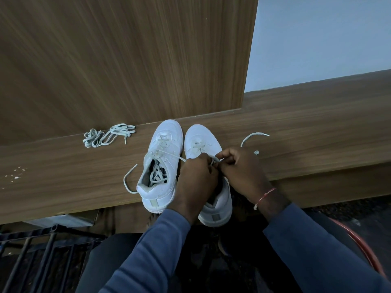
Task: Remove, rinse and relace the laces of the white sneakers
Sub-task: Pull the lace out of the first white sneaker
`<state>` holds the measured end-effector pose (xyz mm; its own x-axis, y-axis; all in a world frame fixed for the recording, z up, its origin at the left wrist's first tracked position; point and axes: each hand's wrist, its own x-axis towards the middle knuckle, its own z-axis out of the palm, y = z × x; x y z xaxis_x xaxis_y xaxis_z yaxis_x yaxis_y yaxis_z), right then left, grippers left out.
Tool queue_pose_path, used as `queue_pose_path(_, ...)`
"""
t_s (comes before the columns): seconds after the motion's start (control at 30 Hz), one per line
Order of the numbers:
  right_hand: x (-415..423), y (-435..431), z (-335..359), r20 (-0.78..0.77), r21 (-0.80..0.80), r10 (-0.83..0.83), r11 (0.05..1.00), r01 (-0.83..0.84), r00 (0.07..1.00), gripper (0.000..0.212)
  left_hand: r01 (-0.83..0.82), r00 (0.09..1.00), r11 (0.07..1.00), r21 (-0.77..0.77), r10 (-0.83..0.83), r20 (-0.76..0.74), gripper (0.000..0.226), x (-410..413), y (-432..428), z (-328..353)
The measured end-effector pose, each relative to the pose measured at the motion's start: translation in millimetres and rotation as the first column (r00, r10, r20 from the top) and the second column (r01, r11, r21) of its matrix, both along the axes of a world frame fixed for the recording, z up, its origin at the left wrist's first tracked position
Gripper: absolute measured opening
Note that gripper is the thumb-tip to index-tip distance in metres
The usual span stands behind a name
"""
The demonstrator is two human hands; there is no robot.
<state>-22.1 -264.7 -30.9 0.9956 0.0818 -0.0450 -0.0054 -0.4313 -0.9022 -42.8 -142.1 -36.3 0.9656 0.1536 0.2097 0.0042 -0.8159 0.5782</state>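
Far to the left of the left hand (pixel 195 178), some white specks (pixel 15 176) are seen on the wooden ledge (pixel 317 134). Nearer, but well apart from this hand, a bundle of loose laces (pixel 109 135) is laid against the back panel.

Just beside the left hand, on its left, the left sneaker (pixel 160 172) is placed with the toe pointing away from the person. Only the front eyelets are laced. The rest of its lace (pixel 157 174) is piled inside the opening, and one end is curved on the ledge.

The left hand is held over the middle of the right sneaker (pixel 201 138), with the fingers curled, and a thin white lace (pixel 251 137) is pinched by them. The right hand (pixel 239 166) is touching the left hand, and the same lace is pinched between its thumb and fingers. Beyond the right hand, on its right, the free end of this lace is looped on the ledge.

A red thread (pixel 265 195) is worn around the right wrist.
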Motion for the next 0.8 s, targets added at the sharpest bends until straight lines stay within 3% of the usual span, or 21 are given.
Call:
queue_pose_path(0.2, -2.3, 0.5, 1.4, 0.000, -0.016, 0.015, 1.000, -0.015, 1.000, 0.016, -0.014, 1.000, 0.998, 0.065, 0.013, 0.017, 0.025, -0.5, -2.9, -0.3)
queue_pose_path(0.23, -2.4, 0.8, 1.4, 0.001, -0.018, 0.007, 1.000, -0.007, 1.000, 0.017, 0.018, 1.000, 0.999, -0.028, -0.017, 0.014, 0.024, -2.1, -3.3, 0.7)
queue_pose_path(0.27, -1.7, 1.0, 0.7, 0.003, -0.017, -0.008, 1.000, 0.008, 1.000, 0.017, 0.035, 0.999, 0.972, -0.233, -0.039, -0.012, 0.022, -4.2, -1.8, 3.6)
queue_pose_path(0.3, -0.2, 1.3, -0.4, 0.004, -0.013, -0.032, 0.999, 0.032, 0.999, 0.016, 0.005, 0.997, 0.861, -0.509, -0.046, -0.067, 0.020, -5.4, 2.0, 7.1)
queue_pose_path(0.33, 0.8, 1.6, -0.9, 0.002, -0.006, -0.057, 0.998, 0.057, 0.998, 0.014, -0.075, 0.992, 0.642, -0.763, -0.030, -0.122, 0.019, -6.6, 7.2, 10.9)
queue_pose_path(0.37, 1.9, 2.0, -1.4, -0.001, -0.001, -0.077, 0.997, 0.077, 0.997, 0.013, -0.149, 0.985, 0.370, -0.917, -0.026, -0.170, 0.017, -7.9, 15.4, 14.7)
queue_pose_path(0.4, 2.3, 2.6, -2.0, -0.001, 0.002, -0.088, 0.996, 0.088, 0.996, 0.013, -0.179, 0.981, 0.145, -0.973, -0.052, -0.189, 0.013, -9.1, 24.3, 18.7)
queue_pose_path(0.43, 2.4, 3.8, -2.8, 0.002, -0.001, -0.092, 0.996, 0.092, 0.996, 0.013, -0.199, 0.976, 0.077, -0.977, -0.074, -0.205, 0.008, -9.7, 33.1, 20.0)
queue_pose_path(0.47, 2.1, 4.5, -4.0, 0.006, -0.013, -0.089, 0.996, 0.089, 0.996, 0.013, -0.207, 0.972, 0.154, -0.966, -0.076, -0.221, 0.007, -10.1, 38.6, 21.0)
queue_pose_path(0.5, 1.4, 5.5, -4.2, 0.011, -0.031, -0.085, 0.996, 0.085, 0.996, 0.013, -0.199, 0.970, 0.359, -0.912, -0.061, -0.235, 0.010, -10.1, 41.3, 20.6)
queue_pose_path(0.53, 0.7, 6.2, -4.4, 0.016, -0.048, -0.081, 0.995, 0.082, 0.997, 0.013, -0.168, 0.974, 0.598, -0.783, -0.024, -0.227, 0.015, -10.2, 44.2, 19.1)
queue_pose_path(0.57, 0.3, 7.1, -3.9, 0.023, -0.054, -0.081, 0.995, 0.082, 0.996, 0.013, -0.140, 0.981, 0.815, -0.562, 0.038, -0.188, 0.019, -8.9, 47.3, 17.1)
queue_pose_path(0.6, 0.0, 6.9, -3.2, 0.033, -0.056, -0.082, 0.995, 0.083, 0.996, 0.013, -0.115, 0.990, 0.919, -0.377, 0.077, -0.116, 0.020, -8.0, 47.0, 17.2)
queue_pose_path(0.63, -0.2, 6.7, -2.2, 0.043, -0.061, -0.075, 0.995, 0.077, 0.996, 0.012, -0.072, 0.997, 0.934, -0.350, 0.057, -0.053, 0.018, -8.8, 46.1, 18.3)
queue_pose_path(0.67, -0.9, 6.3, -1.3, 0.049, -0.068, -0.062, 0.996, 0.065, 0.997, 0.011, -0.005, 0.999, 0.875, -0.484, -0.014, -0.037, 0.016, -11.5, 44.5, 20.4)
queue_pose_path(0.73, -1.9, 6.8, -0.9, 0.045, -0.078, -0.033, 0.996, 0.036, 0.998, 0.012, 0.023, 0.971, 0.538, -0.842, -0.211, -0.109, 0.020, -17.0, 40.6, 29.2)
queue_pose_path(0.77, -2.0, 6.9, -1.1, 0.044, -0.082, -0.023, 0.996, 0.027, 0.999, 0.013, -0.016, 0.946, 0.430, -0.903, -0.285, -0.152, 0.023, -18.7, 38.0, 31.7)
queue_pose_path(0.8, -2.4, 7.1, -1.8, 0.047, -0.085, -0.019, 0.996, 0.023, 0.999, 0.013, -0.042, 0.924, 0.443, -0.896, -0.324, -0.203, 0.023, -19.5, 35.6, 34.5)
